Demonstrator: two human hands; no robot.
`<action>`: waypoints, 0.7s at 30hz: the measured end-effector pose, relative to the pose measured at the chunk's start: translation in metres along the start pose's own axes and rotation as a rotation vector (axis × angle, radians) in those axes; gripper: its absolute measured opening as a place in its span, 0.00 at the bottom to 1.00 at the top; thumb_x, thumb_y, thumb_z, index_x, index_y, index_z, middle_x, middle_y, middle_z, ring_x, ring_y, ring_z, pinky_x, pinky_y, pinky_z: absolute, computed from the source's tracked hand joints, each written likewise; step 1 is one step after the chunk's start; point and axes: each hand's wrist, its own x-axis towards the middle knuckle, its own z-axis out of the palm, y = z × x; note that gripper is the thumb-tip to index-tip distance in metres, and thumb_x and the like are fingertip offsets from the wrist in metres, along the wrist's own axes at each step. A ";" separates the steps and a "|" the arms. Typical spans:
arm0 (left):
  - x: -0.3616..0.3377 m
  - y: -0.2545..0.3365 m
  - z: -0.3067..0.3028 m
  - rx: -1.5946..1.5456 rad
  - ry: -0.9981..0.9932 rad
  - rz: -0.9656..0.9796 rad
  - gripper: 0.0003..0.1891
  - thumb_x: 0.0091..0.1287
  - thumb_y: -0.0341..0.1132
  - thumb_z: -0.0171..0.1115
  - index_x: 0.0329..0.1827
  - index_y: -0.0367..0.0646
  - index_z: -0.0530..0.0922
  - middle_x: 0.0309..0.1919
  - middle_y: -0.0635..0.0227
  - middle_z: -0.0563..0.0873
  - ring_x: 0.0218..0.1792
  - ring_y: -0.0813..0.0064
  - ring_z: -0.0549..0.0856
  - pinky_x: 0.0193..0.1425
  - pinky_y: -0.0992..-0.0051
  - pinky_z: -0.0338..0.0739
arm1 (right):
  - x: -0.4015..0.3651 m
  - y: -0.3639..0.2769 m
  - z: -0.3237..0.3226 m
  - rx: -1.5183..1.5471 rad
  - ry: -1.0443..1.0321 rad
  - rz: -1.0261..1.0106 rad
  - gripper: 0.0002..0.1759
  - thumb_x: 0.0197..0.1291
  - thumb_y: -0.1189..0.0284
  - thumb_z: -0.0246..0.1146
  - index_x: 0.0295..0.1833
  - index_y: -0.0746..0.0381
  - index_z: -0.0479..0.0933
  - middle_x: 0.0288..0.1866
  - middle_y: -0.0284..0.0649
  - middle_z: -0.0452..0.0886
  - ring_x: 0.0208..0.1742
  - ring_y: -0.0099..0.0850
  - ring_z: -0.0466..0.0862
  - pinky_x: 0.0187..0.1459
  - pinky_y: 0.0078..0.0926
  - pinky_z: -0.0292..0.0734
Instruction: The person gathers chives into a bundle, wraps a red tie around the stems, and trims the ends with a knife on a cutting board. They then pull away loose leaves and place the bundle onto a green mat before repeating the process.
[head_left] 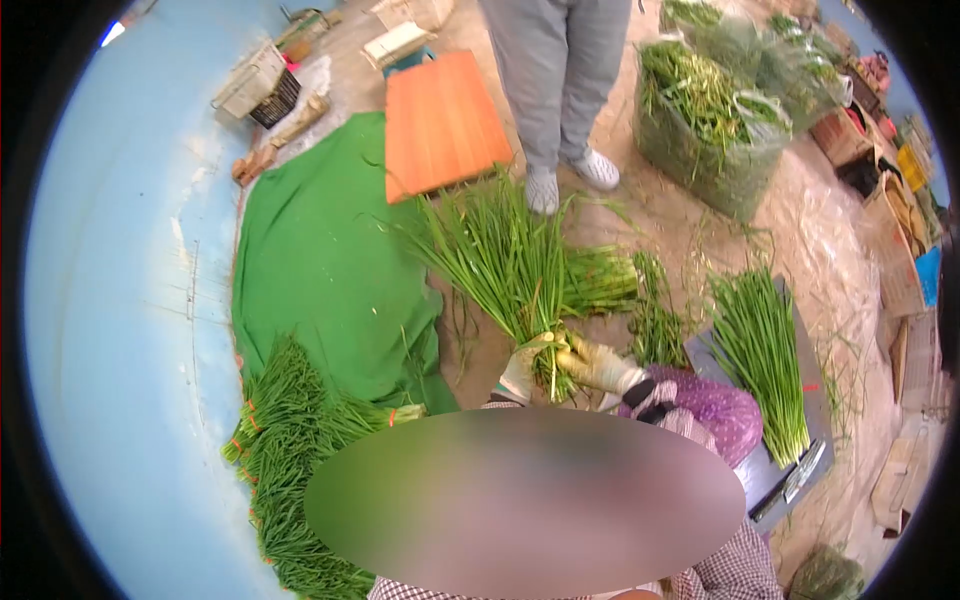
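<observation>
My left hand (521,368), in a pale glove, is closed around the lower part of a bunch of chives (500,255). Gloved in stained yellow-white, my right hand (598,364) has its fingers closed on the same bunch near the root ends. The long green leaves fan out up and to the left; short ends hang below my hands. Just behind, a second heap of chives (600,280) lies on the floor. To my right, a neat row of chives (758,350) rests on a dark board (815,400) beside a knife (800,472).
Banded chive bundles (290,480) are piled at left by a green cloth (325,240). An orange board (440,125) lies beyond. A person in grey trousers (560,80) stands ahead. Large clear bags of greens (710,150) and boxes (885,240) line the right. A blurred oval hides the bottom centre.
</observation>
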 end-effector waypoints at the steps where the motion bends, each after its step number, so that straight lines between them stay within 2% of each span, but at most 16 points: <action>1: 0.002 0.009 0.005 0.068 -0.036 0.060 0.14 0.74 0.35 0.65 0.57 0.35 0.82 0.42 0.65 0.89 0.44 0.69 0.88 0.49 0.69 0.86 | 0.001 0.022 0.012 -0.223 0.034 0.034 0.44 0.72 0.34 0.51 0.81 0.55 0.64 0.60 0.59 0.83 0.60 0.53 0.84 0.58 0.44 0.78; 2: 0.003 0.017 0.007 0.135 -0.069 0.114 0.15 0.74 0.36 0.65 0.57 0.37 0.83 0.43 0.65 0.89 0.42 0.70 0.88 0.48 0.69 0.86 | -0.011 -0.021 0.001 -0.311 -0.129 0.230 0.46 0.71 0.31 0.48 0.79 0.55 0.66 0.61 0.61 0.82 0.63 0.57 0.80 0.60 0.46 0.77; 4: 0.012 0.034 0.010 0.170 -0.157 0.178 0.15 0.74 0.37 0.66 0.56 0.37 0.83 0.42 0.66 0.89 0.42 0.71 0.88 0.48 0.70 0.85 | -0.019 -0.003 0.005 -0.391 -0.152 0.136 0.46 0.71 0.31 0.47 0.76 0.57 0.70 0.63 0.59 0.81 0.65 0.54 0.80 0.62 0.46 0.76; 7: 0.002 0.055 0.029 0.294 -0.183 0.268 0.15 0.73 0.38 0.67 0.55 0.38 0.83 0.40 0.66 0.89 0.42 0.71 0.88 0.48 0.71 0.84 | -0.038 -0.012 -0.016 -0.562 0.207 0.098 0.45 0.70 0.32 0.50 0.74 0.58 0.73 0.67 0.57 0.80 0.66 0.52 0.80 0.64 0.45 0.75; 8: -0.003 0.063 0.038 0.351 -0.176 0.301 0.15 0.73 0.39 0.67 0.54 0.38 0.83 0.39 0.66 0.89 0.42 0.71 0.88 0.49 0.71 0.84 | -0.041 -0.016 -0.026 -0.386 0.336 0.038 0.41 0.70 0.37 0.57 0.73 0.59 0.74 0.68 0.53 0.79 0.66 0.50 0.82 0.66 0.42 0.76; 10: -0.002 0.071 0.045 0.415 -0.272 0.302 0.15 0.72 0.39 0.69 0.54 0.37 0.82 0.38 0.65 0.89 0.41 0.70 0.88 0.51 0.69 0.83 | -0.044 -0.035 -0.045 -0.118 0.539 -0.113 0.36 0.70 0.46 0.65 0.73 0.59 0.75 0.65 0.51 0.81 0.63 0.47 0.83 0.65 0.38 0.77; 11: -0.004 0.071 0.048 0.440 -0.295 0.307 0.15 0.72 0.39 0.69 0.54 0.37 0.82 0.38 0.65 0.89 0.41 0.70 0.88 0.51 0.68 0.83 | -0.049 -0.043 -0.057 -0.154 0.612 -0.202 0.31 0.70 0.53 0.68 0.72 0.59 0.76 0.63 0.48 0.82 0.62 0.44 0.84 0.64 0.36 0.78; 12: -0.011 0.074 0.060 0.465 -0.318 0.309 0.15 0.72 0.39 0.70 0.53 0.37 0.82 0.38 0.65 0.89 0.40 0.70 0.88 0.51 0.68 0.83 | -0.054 -0.055 -0.067 -0.206 0.688 -0.301 0.29 0.71 0.56 0.67 0.71 0.59 0.76 0.63 0.47 0.81 0.62 0.43 0.84 0.64 0.36 0.77; 14: -0.018 0.079 0.077 0.510 -0.446 0.335 0.15 0.72 0.38 0.70 0.53 0.37 0.82 0.36 0.65 0.88 0.40 0.68 0.88 0.49 0.67 0.83 | -0.070 -0.077 -0.083 -0.257 0.783 -0.332 0.27 0.71 0.59 0.68 0.71 0.59 0.76 0.63 0.46 0.82 0.63 0.41 0.83 0.65 0.35 0.76; 17: -0.022 0.082 0.096 0.496 -0.618 0.267 0.15 0.72 0.37 0.69 0.55 0.37 0.80 0.35 0.66 0.86 0.41 0.67 0.87 0.46 0.67 0.84 | -0.081 -0.083 -0.098 0.031 0.769 -0.407 0.27 0.71 0.61 0.68 0.71 0.60 0.76 0.64 0.45 0.81 0.65 0.37 0.81 0.68 0.32 0.74; 20: -0.060 0.083 0.147 0.319 -0.657 0.111 0.17 0.72 0.37 0.69 0.56 0.37 0.79 0.36 0.65 0.86 0.41 0.66 0.87 0.46 0.66 0.84 | -0.107 -0.110 -0.104 0.109 0.697 -0.453 0.27 0.70 0.64 0.69 0.70 0.62 0.76 0.66 0.45 0.79 0.69 0.36 0.79 0.70 0.31 0.72; 21: -0.067 0.087 0.161 0.436 -0.677 0.128 0.17 0.71 0.38 0.69 0.56 0.37 0.79 0.37 0.65 0.86 0.42 0.67 0.86 0.47 0.66 0.84 | -0.122 -0.121 -0.106 -0.067 0.780 -0.467 0.28 0.69 0.67 0.70 0.71 0.63 0.75 0.69 0.46 0.77 0.70 0.38 0.77 0.72 0.34 0.71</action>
